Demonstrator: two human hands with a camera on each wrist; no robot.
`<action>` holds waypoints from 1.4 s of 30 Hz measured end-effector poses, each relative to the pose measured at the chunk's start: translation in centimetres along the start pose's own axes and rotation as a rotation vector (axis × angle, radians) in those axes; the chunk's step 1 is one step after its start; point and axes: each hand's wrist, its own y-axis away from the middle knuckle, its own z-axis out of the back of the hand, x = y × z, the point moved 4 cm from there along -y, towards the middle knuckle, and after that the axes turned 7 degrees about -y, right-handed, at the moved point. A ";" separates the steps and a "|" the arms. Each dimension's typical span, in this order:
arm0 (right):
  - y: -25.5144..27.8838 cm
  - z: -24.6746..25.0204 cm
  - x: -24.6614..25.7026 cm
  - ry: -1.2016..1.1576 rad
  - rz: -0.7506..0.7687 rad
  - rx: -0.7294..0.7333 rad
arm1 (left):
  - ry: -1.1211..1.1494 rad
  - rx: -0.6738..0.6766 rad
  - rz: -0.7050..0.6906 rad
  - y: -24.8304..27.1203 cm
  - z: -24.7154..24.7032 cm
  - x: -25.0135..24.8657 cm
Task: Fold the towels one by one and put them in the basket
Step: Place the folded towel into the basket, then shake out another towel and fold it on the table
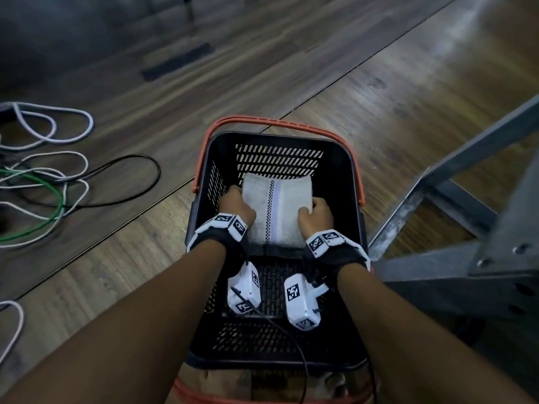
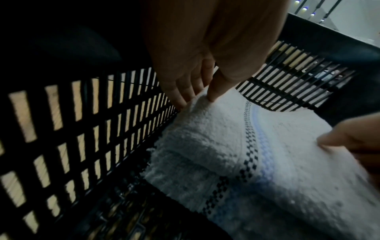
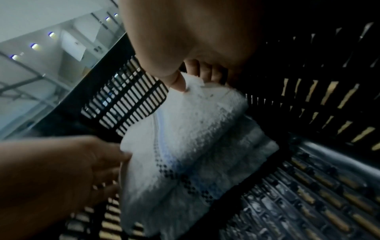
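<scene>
Both hands reach into the black slatted plastic basket with orange handles (image 1: 341, 158): the left hand (image 1: 236, 207) pinches the left edge of the folded white terry towel with a black-checked and blue stripe (image 1: 277, 211), and the right hand (image 1: 316, 217) pinches its right edge. No readable writing shows; the wrist-worn white camera units (image 1: 245, 287) carry only black square marker patterns. Loose white, black and green cables (image 1: 52, 185) lie on the wooden floor to the left, and a grey metal frame (image 1: 455, 228) stands just right of the basket.

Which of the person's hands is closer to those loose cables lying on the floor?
Left. The left hand grips the towel's cable-side edge; the right hand grips the opposite edge, farther from the cables.
</scene>
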 end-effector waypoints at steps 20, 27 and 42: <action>-1.1 -4.9 -3.4 0.678 0.486 -0.044 | -0.568 -0.131 -0.353 -2.1 -5.9 2.0; 4.2 -0.1 2.9 0.779 0.105 0.494 | -0.893 0.302 -0.367 4.8 2.2 -1.7; 33.9 32.4 22.7 0.917 0.339 0.201 | -0.712 -0.140 -0.929 39.8 26.3 -20.6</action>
